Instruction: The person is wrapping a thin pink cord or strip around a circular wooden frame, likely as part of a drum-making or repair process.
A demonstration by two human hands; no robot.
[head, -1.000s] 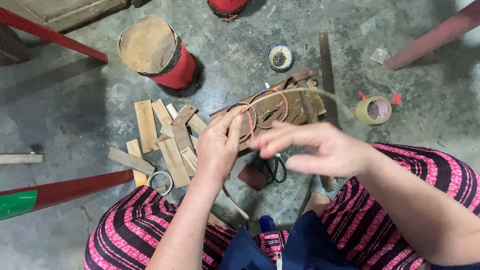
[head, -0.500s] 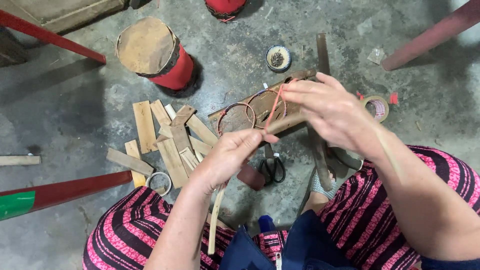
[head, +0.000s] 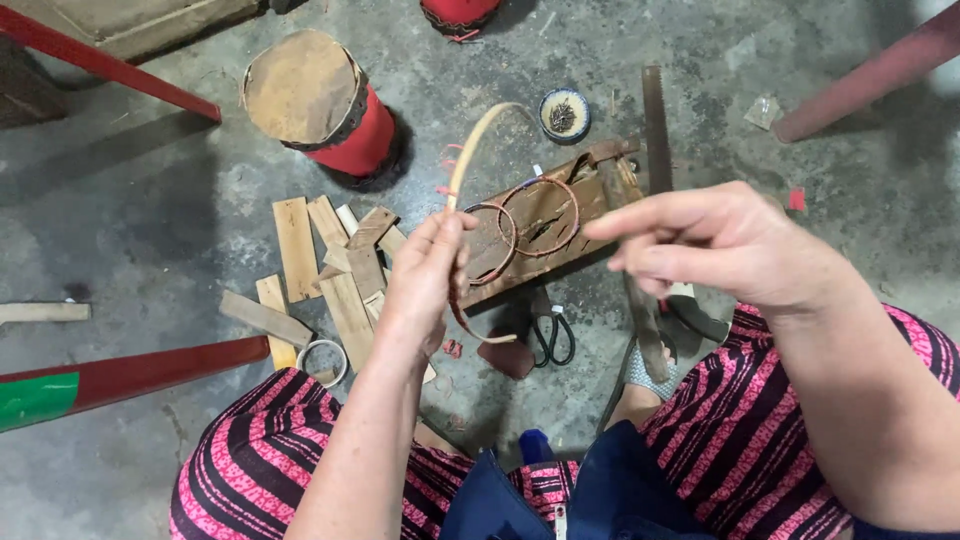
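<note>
Bamboo strip [head: 478, 135], thin and pale, rises in a curve from the left hand [head: 425, 280] of a seated person in pink-and-black striped trousers, its free end arching up and to the right over the grey concrete floor [head: 150, 200]. The left hand is closed around the strip's lower part, thumb and fingers pinching it, and the strip's tail curls out below the palm in a darker loop. The right hand [head: 715, 245] hovers to the right, apart from the strip, fingers extended leftward and loosely together, holding nothing that can be made out.

Just beyond both hands lies a worn wooden block [head: 560, 235] with two thin hoops [head: 535, 215] resting on its top face, one overlapping the block's left edge beside the left hand's fingertips. A saw blade [head: 656, 120] lies along the block's right end. A small round tin [head: 564, 114] sits on the floor above the block, near the strip's arched tip. Scissors [head: 552, 338] lie below the block, between the person's knees.

To the left, flat wooden slats [head: 300, 245] are scattered in a loose heap, with a roll of tape [head: 322, 362] at their lower edge. A red drum with a tan skin head [head: 315, 95] stands farther back, well apart from the hands. Red bars [head: 110, 375] cross the floor at the left
</note>
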